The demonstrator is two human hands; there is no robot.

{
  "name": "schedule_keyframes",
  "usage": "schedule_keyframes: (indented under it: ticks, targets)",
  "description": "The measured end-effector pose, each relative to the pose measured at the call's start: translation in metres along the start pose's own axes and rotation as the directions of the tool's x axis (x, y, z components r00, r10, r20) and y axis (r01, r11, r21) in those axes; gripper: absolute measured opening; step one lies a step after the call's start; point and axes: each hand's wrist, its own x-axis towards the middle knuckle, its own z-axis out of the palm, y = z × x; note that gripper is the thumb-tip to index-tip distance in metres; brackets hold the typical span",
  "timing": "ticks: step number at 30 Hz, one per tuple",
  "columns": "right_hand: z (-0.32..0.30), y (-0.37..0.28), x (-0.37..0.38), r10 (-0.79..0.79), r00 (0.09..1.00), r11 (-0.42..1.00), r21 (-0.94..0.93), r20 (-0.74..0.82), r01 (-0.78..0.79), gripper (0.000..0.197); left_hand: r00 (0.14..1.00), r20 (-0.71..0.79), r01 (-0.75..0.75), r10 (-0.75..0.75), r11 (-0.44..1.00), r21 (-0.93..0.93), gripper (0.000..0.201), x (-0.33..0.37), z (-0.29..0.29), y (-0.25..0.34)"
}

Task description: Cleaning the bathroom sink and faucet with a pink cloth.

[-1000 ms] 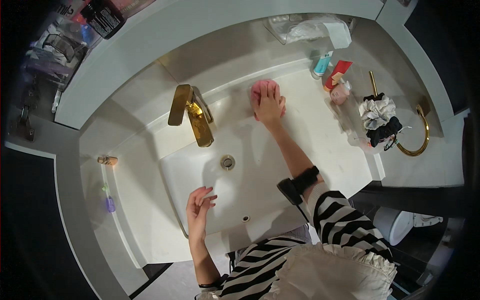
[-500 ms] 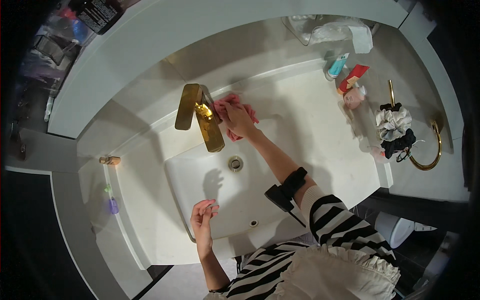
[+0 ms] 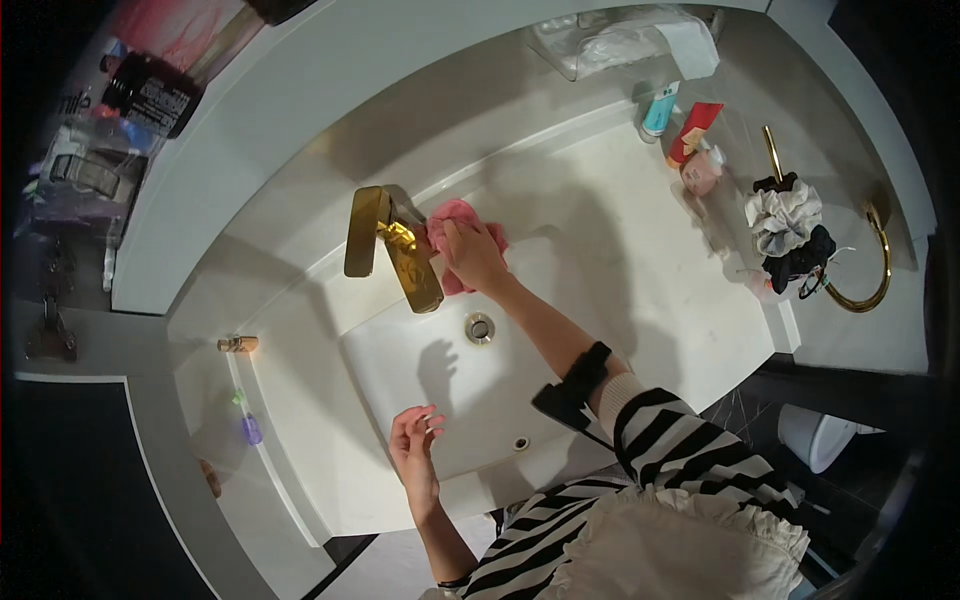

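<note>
Right hand presses pink cloth beside faucet

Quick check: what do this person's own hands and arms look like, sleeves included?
The left hand and right hand are bare, no gloves. The right forearm wears a black strap with a boxy black module and what looks like a thin dark cable; above it come a cream cuff and a black-and-white striped sleeve. A dark band crosses the left forearm near the lower edge.

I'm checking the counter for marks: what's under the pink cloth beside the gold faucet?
White counter shows beside the pink cloth. Whatever lies directly beneath is hidden by the cloth, with the right hand on top, so marks there cannot be seen.
</note>
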Motion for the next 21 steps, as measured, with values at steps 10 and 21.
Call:
schedule_keyframes:
  ticks: [10, 21]
  targets:
    - [-0.014, 0.004, 0.01, 0.365, 0.921, 0.931, -0.024, 0.135, -0.365, 0.023, 0.999, -0.046, -0.005, 0.007, 0.999, 0.037, 0.018, -0.007, -0.005, -0.001]
    - [-0.191, 0.196, 0.019, 0.532, 0.844, 0.735, -0.457, -0.07, -0.501, 0.037, 0.992, -0.123, -0.02, 0.022, 1.0, 0.017, 0.015, -0.015, -0.015, -0.005]
